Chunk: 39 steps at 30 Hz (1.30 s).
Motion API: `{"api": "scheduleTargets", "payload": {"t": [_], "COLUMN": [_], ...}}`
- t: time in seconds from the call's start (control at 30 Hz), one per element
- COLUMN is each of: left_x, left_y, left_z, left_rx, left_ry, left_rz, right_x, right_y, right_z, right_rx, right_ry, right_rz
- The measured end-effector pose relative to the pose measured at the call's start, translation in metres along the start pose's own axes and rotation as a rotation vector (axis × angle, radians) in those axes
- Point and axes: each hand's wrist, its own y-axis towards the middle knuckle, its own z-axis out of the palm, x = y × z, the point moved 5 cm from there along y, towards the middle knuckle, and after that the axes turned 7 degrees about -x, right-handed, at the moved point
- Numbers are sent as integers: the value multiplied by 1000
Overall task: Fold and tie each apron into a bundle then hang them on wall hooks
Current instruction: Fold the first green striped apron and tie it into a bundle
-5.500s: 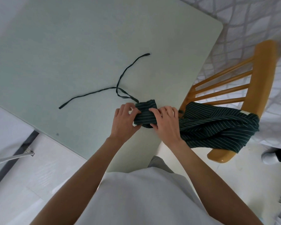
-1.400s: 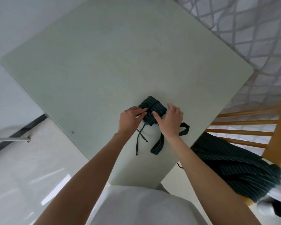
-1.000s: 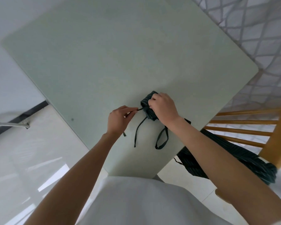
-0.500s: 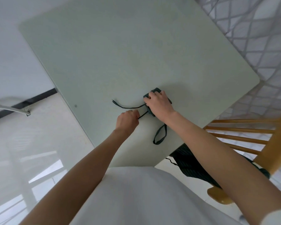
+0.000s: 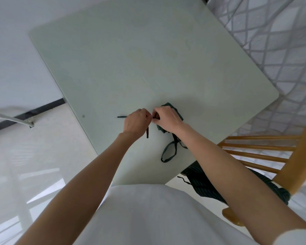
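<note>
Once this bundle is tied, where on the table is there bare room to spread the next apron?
The table is bare beyond the hands, out to its far and left edges. The crowded part is the near corner: apron bundle, left hand, right hand, strap loop.

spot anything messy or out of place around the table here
One thing: a second striped apron is slumped over the wooden chair beside the table, not folded, with a thin tie dangling off it. On the table, both hands work the ties at the rolled bundle; that looks orderly.
</note>
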Motion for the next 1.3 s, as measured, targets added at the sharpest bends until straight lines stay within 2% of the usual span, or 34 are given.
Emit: {"api": "scheduleTargets", "payload": {"t": [0.2,0.33,0.4,0.5,0.6,0.73,0.83,0.93,1.1,1.3], "left_x": [11,12,8,6,9,12,16,16,13,13], "left_y": [1,-2,-5,-5,-4,-8,-11,-11,-8,-3], "left_z": [-7,10,17,21,22,22,23,16,0,6], "left_rx": [-87,112,140,64,18,19,54,65,-46,105], "left_ry": [-422,-515,-581,-592,-555,-572,-684,-715,-726,-544], "left_rz": [-145,-148,-147,-122,-138,-175,-215,-136,66,205], "right_x": [-10,-13,-14,-13,-8,5,6,2,2,3], "right_y": [-4,-5,-7,-12,-12,-16,-21,-21,-25,-30], "right_z": [2,-6,-8,-11,-16,-8,-5,-6,-7,-10], "right_rx": [44,105,115,53,-129,-263,-297,-273,-266,-287], "right_ry": [257,433,449,434,273,-40,-29,63,125,137], "right_rz": [108,118,116,81,-35,-172,-196,-193,-217,-238]}}
